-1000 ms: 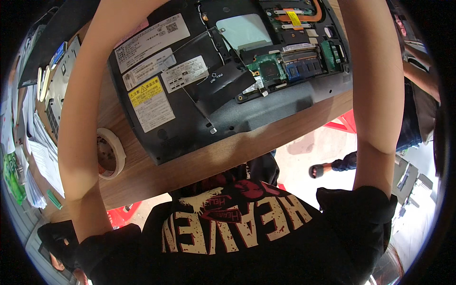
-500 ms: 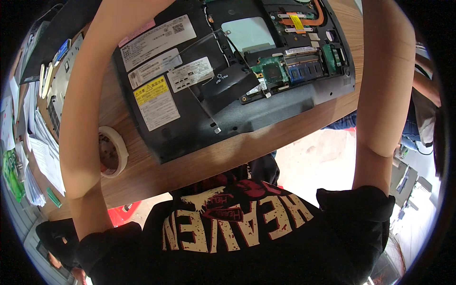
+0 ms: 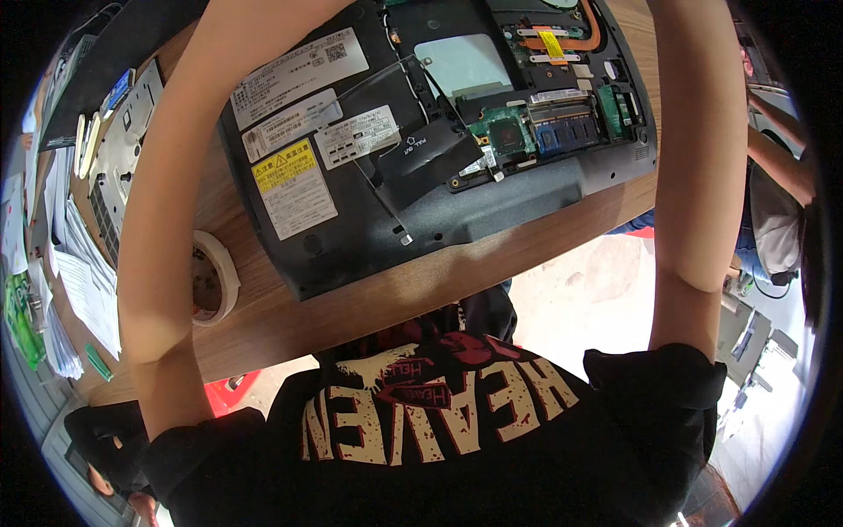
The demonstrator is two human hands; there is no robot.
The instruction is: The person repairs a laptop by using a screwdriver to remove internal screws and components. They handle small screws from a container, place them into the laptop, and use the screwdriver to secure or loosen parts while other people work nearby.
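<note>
Black plastic laptop (image 3: 492,189), underside up, lies on the brown wood-grain table (image 3: 413,285), a strip of bare wood showing between it and the table's front edge; its far side runs out of view. Casing partly opened: green circuit board (image 3: 509,132) exposed toward the right, blue memory module (image 3: 566,134) seated beside it, bent copper heat pipe (image 3: 590,39) with a small yellow sticker (image 3: 551,42) farther back. Loose-looking black film sheet (image 3: 426,162) covers part of the middle; left of it, several white printed labels, one a white label with a yellow heading (image 3: 294,189). Behind the film, a rectangular opening (image 3: 461,66) shows a pale surface. Bare left forearm (image 3: 167,220) crosses the laptop's left side, bare right forearm (image 3: 698,158) passes its right end. Left hand and right hand both lie beyond the upper border of view; cannot tell how far the fingers are spread or whether they grip anything. Cream-coloured tape ring (image 3: 230,277) sits near the table's front edge, left of the laptop, partly behind the left forearm. Farther left: pale perforated metal panel (image 3: 132,114), stacked white papers (image 3: 83,272). Another person's arm (image 3: 777,167) shows past the table's right end.
</note>
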